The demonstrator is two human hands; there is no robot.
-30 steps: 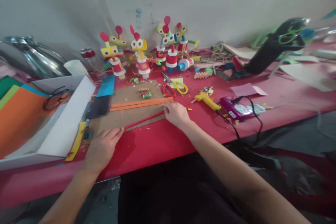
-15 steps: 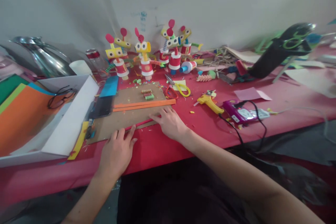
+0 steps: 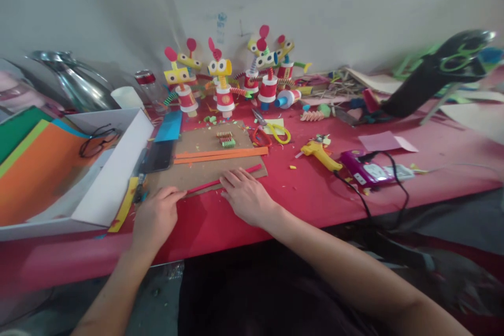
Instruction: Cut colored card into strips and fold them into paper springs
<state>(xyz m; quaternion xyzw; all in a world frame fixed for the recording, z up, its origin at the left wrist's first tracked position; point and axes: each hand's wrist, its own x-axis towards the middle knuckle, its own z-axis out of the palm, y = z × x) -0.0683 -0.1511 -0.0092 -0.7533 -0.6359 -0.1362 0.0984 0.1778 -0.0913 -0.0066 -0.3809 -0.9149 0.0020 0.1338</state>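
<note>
A narrow red paper strip lies slantwise along the front of a brown board. My left hand pinches the strip's left end between thumb and fingers. Flat on the strip's middle rest the fingers of my right hand, stretched out, and the strip's right end shows beyond them. Two orange strips lie side by side behind, on the board. Small folded paper springs sit farther back on it.
Scissors with yellow and red handles, a yellow glue gun and a purple power socket lie to the right. Several paper-cup figures stand behind. A white box with coloured paper is at left.
My left hand has moved left and closed on the strip's end. My right hand now lies across the strip's middle, leaving its right end visible. The view has shifted slightly.
</note>
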